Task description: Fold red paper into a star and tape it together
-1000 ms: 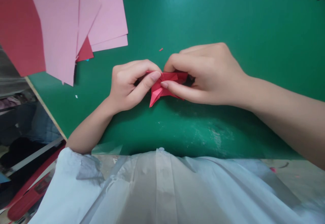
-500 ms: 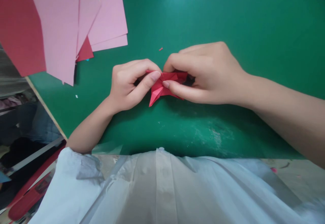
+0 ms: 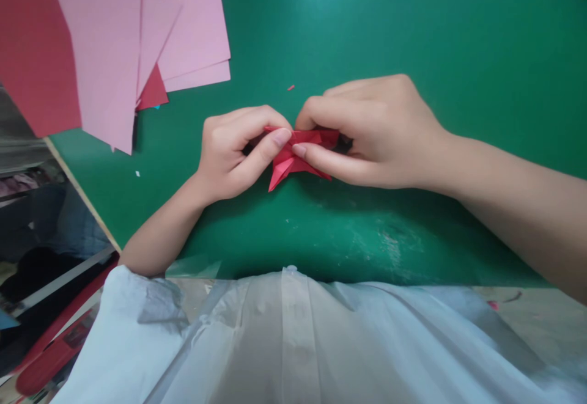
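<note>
A small folded red paper piece (image 3: 285, 167) with pointed corners is held just over the green table (image 3: 293, 233). My left hand (image 3: 245, 150) pinches its upper left part between thumb and forefinger. On the other side, my right hand (image 3: 373, 135) grips it too, thumb pressed on the front near the middle and forefinger curled behind the top edge. The two thumb tips are close together. Fingers hide part of the paper's back and right side.
Pink paper sheets (image 3: 103, 43) and a red sheet (image 3: 36, 55) lie overlapping at the table's upper left. A tiny red scrap (image 3: 290, 87) lies beyond my hands. The table's left edge (image 3: 85, 193) runs diagonally, and its near edge meets my shirt (image 3: 298, 337).
Both hands keep the same grip on the folded red paper, with almost no movement. The view has shifted very slightly.
</note>
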A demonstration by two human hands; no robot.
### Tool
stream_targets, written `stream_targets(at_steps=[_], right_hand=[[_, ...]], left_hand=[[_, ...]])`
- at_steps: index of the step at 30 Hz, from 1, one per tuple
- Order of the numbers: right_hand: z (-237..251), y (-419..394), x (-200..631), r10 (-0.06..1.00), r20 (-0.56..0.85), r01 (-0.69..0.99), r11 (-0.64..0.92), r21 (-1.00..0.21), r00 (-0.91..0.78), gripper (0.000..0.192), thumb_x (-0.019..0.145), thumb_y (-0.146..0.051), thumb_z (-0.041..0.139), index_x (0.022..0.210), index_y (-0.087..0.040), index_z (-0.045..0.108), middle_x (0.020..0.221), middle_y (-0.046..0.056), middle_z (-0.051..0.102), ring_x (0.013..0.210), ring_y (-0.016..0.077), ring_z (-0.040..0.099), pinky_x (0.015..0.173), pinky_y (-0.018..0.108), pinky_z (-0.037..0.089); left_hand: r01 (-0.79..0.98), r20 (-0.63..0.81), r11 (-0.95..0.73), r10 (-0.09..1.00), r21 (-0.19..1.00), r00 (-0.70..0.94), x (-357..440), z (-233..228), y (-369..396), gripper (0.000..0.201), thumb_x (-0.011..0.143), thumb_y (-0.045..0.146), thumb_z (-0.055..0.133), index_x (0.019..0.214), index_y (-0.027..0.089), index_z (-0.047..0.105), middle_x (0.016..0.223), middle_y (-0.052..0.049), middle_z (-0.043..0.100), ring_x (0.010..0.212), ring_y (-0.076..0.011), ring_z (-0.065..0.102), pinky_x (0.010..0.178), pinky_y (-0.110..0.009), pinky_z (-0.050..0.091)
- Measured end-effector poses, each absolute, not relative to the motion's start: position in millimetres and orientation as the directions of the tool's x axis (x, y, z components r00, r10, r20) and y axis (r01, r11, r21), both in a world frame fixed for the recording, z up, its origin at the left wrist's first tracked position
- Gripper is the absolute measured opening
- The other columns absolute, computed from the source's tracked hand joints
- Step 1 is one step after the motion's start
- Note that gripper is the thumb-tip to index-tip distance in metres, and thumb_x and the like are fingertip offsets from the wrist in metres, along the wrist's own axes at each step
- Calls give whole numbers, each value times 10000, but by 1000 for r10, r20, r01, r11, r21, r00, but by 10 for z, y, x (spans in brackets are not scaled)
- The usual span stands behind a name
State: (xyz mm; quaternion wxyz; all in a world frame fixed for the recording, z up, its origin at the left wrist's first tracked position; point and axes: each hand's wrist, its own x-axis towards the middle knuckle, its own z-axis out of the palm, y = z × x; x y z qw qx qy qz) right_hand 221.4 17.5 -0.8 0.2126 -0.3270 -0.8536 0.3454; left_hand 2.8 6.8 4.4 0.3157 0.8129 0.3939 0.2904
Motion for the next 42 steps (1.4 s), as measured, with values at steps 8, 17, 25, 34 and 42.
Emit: stream_targets(at_steps=[8, 17, 25, 34, 42], right_hand=[[-22, 164, 2201, 707, 140, 419, 554, -720, -693, 203, 993, -329, 492, 898, -188, 602, 692, -9, 570, 647, 115, 507, 612, 262, 304], [-18, 167, 2207, 705, 135, 434, 563, -703, -696, 216, 995, -345, 480, 893, -195, 596, 688, -6, 578, 654, 123, 529, 605, 264, 321], [-22, 166, 2206, 701, 125, 437, 563, -702, -702, 222, 1007, -348, 460, 900, -200, 587, 701, 0, 583, 688, 137, 554, 635, 270, 351], [-18, 168, 2204, 703, 122, 443, 563, -698, -701, 208, 990, -332, 481, 880, -197, 593, 701, 9, 578, 685, 138, 534, 622, 270, 326], [-20, 169, 2200, 701, 136, 450, 581, -678, -700, 238, 1009, -356, 459, 864, -200, 567, 664, -10, 539, 639, 121, 519, 588, 261, 322]], left_hand=[[464, 197, -479, 822, 745, 534, 10, 42, 67, 344, 1048, 434, 438, 841, 245, 639, 722, 29, 694, 656, -103, 670, 601, -267, 515], [480, 192, -481, 825, 734, 532, 17, 44, 64, 371, 1049, 461, 425, 834, 242, 634, 717, 26, 689, 681, -104, 682, 605, -260, 523], [480, 176, -467, 828, 743, 533, 16, 44, 64, 388, 1046, 487, 422, 835, 242, 638, 708, 24, 684, 683, -104, 688, 608, -253, 538], [512, 208, -514, 816, 688, 538, 30, 45, 65, 416, 1052, 506, 391, 829, 234, 612, 676, 23, 660, 617, -85, 653, 544, -237, 499], [513, 213, -521, 812, 682, 543, 36, 51, 64, 424, 1056, 508, 377, 828, 231, 604, 679, 25, 658, 629, -81, 659, 554, -230, 503]])
